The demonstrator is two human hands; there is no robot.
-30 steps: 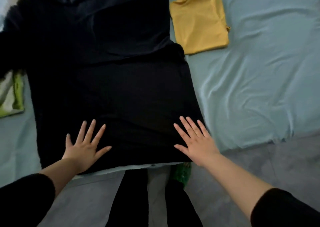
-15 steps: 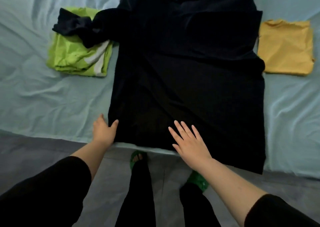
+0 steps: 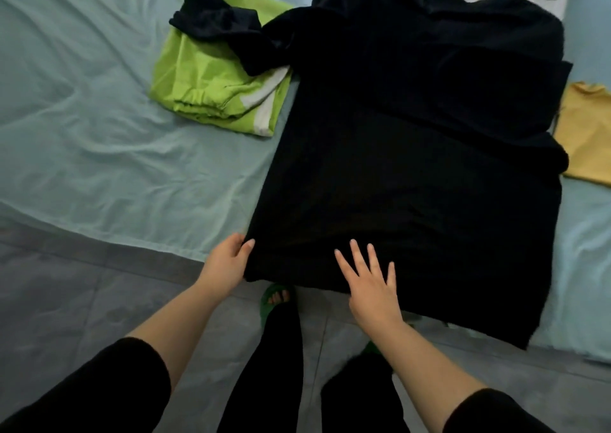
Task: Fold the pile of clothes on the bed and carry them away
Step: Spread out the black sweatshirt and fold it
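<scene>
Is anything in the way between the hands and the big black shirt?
Nothing visible. The left hand already grips the near left corner of the big black shirt spread on the pale blue bedsheet, and the right hand lies flat on its hem.

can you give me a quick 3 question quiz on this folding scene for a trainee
1. True or false: the left hand grips the black garment at its near left corner.
2. What does the garment's sleeve lie on? A) green folded clothes B) yellow folded top C) floor
3. Fill in: the right hand rests ____ on the garment, fingers spread.

Key: 1 true; 2 A; 3 flat
</scene>
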